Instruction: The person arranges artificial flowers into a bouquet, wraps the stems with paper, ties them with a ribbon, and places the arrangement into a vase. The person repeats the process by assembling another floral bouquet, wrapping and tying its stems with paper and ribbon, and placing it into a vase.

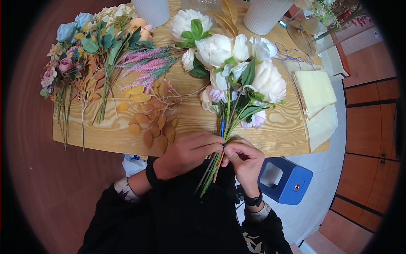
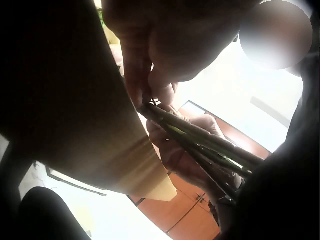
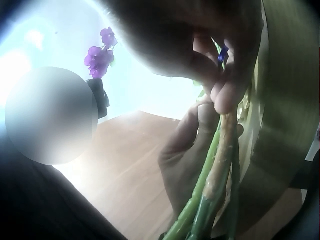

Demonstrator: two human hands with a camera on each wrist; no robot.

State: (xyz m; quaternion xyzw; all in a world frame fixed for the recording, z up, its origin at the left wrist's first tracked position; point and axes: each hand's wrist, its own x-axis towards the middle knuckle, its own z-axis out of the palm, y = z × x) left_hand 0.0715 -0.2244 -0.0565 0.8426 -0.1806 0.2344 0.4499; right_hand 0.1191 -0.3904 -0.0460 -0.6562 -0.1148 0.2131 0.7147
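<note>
1. White artificial-flower bouquet with green stems [image 1: 218, 51]: centre, blooms over the pale wooden table [image 1: 105, 135].
2. Left hand [image 1: 182, 154] and right hand [image 1: 245, 160]: fingers pinch the stems near the thin blue tie [image 1: 222, 127], apparently keeping them bunched.
3. Stem ends overhang, presumably for access.

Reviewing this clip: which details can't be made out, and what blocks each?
- Head view: whether the blue tie is knotted; fingertips of the left hand and right hand cover it.
- Left wrist view: detail on the left hand, lost in shadow.
- Right wrist view: lower ends of the stems, cut off by the bottom edge.
- Head view: tops of the white vases, cut off by the top edge.
</note>
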